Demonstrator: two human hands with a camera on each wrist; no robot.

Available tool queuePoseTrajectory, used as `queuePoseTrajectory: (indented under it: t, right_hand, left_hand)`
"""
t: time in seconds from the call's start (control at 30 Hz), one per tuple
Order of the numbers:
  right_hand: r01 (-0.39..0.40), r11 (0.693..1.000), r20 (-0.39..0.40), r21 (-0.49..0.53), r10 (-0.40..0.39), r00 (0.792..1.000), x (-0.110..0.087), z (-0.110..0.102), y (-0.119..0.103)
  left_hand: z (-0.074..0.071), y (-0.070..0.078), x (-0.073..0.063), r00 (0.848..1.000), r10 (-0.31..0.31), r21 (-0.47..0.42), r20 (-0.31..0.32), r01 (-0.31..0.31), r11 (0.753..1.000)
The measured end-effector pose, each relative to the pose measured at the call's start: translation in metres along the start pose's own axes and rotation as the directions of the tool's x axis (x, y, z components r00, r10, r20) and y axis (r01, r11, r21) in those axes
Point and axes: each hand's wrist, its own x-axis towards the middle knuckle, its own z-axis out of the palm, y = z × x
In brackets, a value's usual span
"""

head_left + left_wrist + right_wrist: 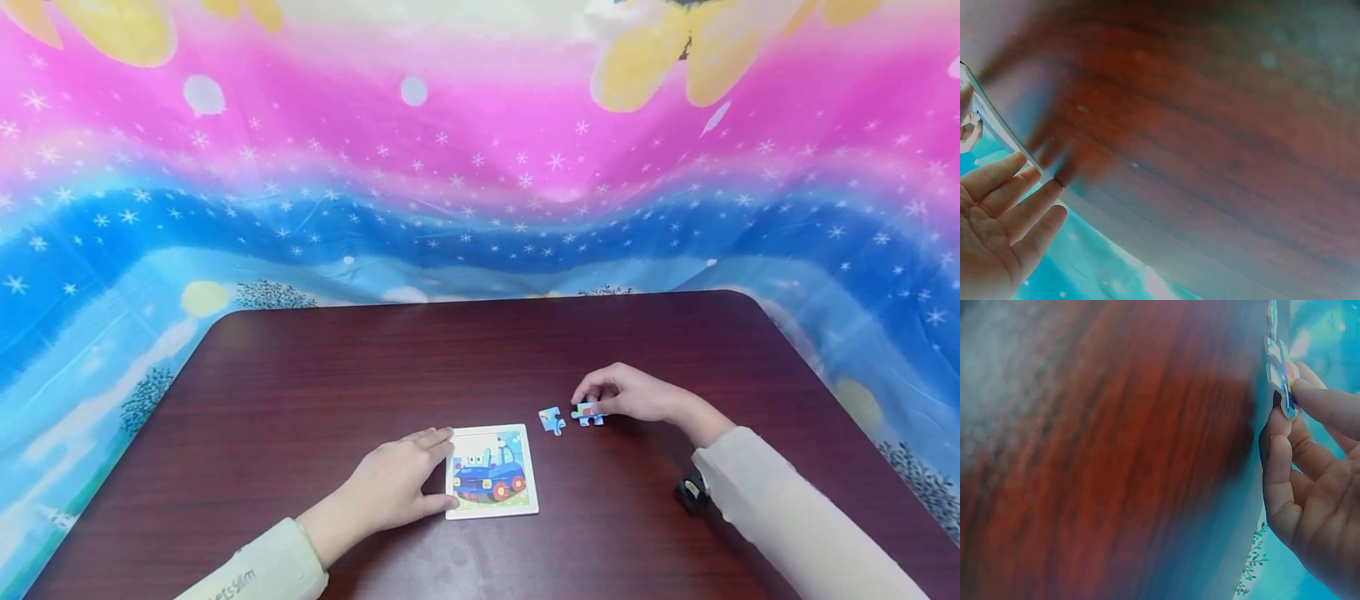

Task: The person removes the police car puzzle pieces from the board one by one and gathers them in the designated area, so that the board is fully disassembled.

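Note:
A square jigsaw puzzle in a pale frame (532, 492) lies near the front of the table, showing a blue cartoon car with red wheels. Its upper left part is bare and whitish. My left hand (386, 482) rests along the frame's left side, thumb at the lower corner and straight fingers at the upper one. To the right, my right hand (639, 395) pinches a puzzle piece (587, 419) by thumb and fingers, close over the table. In the right wrist view this puzzle piece (1284, 381) is seen nearly edge-on. Another blue puzzle piece (551, 419) lies just left of it.
The dark wooden table (360, 367) has rounded far corners. Behind and around it hangs a colourful cloth (480, 192) in pink and blue with snowflakes. A small black device (692, 493) sits at the right wrist by the sleeve.

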Motion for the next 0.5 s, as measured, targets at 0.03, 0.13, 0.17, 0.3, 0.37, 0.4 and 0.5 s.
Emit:
queuePoseTrajectory:
  t: [0.03,0.13,0.17,0.3,0.37,0.4,0.5]
  right_hand:
    - [0.001,1.000,0.000,-0.003,-0.001,1.000,0.0002,0.0002,0.0004]
    - [-0.002,1.000,-0.008,-0.014,0.002,1.000,0.0006,0.0007,0.0012]
    - [-0.003,1.000,-0.012,-0.017,0.003,1.000,0.0007,0.0006,0.0016]
    - [-0.013,1.000,-0.026,-0.019,0.012,1.000,0.0009,-0.0011,0.0038]
    - [-0.018,1.000,-0.029,-0.015,0.018,0.999,0.0006,-0.0027,0.0046]
    - [-0.019,1.000,-0.030,-0.014,0.019,0.999,0.0004,-0.0037,0.0048]
    - [-0.014,1.000,-0.035,-0.020,0.013,0.999,-0.0005,-0.0064,0.0049]
  left_hand:
    - [0.0001,0.0001,-0.0001,1.000,0.000,-0.001,0.001,0.000,1.000]
    - [0.0007,0.0002,-0.0003,1.000,-0.005,-0.008,0.006,0.005,1.000]
    - [0.0007,0.0002,-0.0004,1.000,-0.006,-0.009,0.007,0.006,1.000]
    - [0.0004,0.0005,-0.0006,1.000,-0.008,-0.012,0.007,0.008,1.000]
    - [-0.0001,0.0007,-0.0005,1.000,-0.007,-0.013,0.007,0.007,1.000]
    - [-0.0002,0.0006,-0.0003,1.000,-0.005,-0.011,0.006,0.006,1.000]
    - [-0.0012,0.0005,0.0005,1.000,0.001,-0.005,0.007,-0.001,1.000]
